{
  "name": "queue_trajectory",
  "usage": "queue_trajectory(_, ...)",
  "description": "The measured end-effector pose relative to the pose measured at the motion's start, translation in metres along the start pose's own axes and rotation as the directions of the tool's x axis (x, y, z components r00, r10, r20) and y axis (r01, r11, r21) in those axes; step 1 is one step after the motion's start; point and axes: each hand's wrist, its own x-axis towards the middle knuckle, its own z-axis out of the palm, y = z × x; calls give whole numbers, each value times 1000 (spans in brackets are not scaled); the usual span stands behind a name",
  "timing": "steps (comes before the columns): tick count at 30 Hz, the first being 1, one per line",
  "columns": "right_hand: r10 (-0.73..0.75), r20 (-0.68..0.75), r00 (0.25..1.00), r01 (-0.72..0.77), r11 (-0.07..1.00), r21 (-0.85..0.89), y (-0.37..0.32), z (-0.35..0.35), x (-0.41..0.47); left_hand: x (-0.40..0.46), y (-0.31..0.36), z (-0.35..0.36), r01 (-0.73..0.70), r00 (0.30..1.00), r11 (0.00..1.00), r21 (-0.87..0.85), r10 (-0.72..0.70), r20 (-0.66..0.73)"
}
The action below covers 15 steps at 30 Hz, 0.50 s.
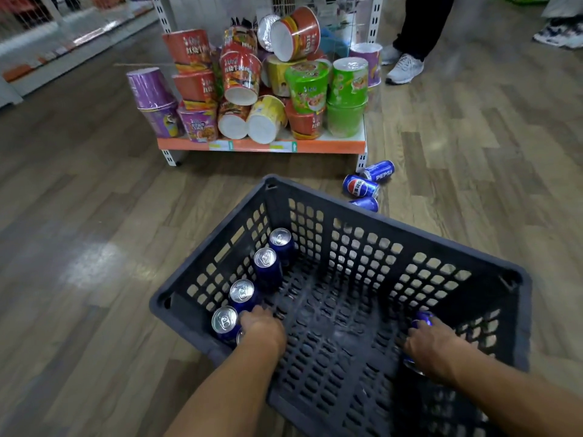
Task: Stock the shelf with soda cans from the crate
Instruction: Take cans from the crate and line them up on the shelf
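Wood-plank floor [94, 247] fills the view. At the top centre stands a low shelf [331, 146] with an orange front edge, piled with instant-noodle cups [307, 86] in red, purple, yellow and green, several tipped on their sides. Beyond its right end are the dark trouser leg and grey shoe [404, 68] of a second person.

Nearer the camera, a dark perforated crate [362, 212] rests on the floor, well apart from the shelf. Four blue soda cans stand upright in a row along its left wall: the farthest can [280, 237], then a second [265, 257], a third [241, 290] and the nearest [224, 320], all showing silver tops.

Three more blue cans lie on their sides on the floor between the crate's far right wall and the shelf's right foot: one [380, 171] just beside the foot, one [359, 186] next to it, and one [366, 203] partly hidden behind the crate rim.

The left hand [262, 326] reaches down just beside the nearest upright cans, fingers curled over a can top [240, 335] that barely shows at its edge; the grip cannot be told with certainty.

The right hand [432, 345], against the crate's right wall, grips a blue can [424, 318] lying tilted, blurred.
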Motion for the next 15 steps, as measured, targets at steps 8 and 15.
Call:
queue_trajectory(8,-19,58,998,23,998,-55,-8,6,31,13,-1,2,30,998,997,73,-34,49)
queue_trajectory(15,-45,64,997,45,999,12,-8,-14,35,29,2,3,38,994,976,213,-58,89)
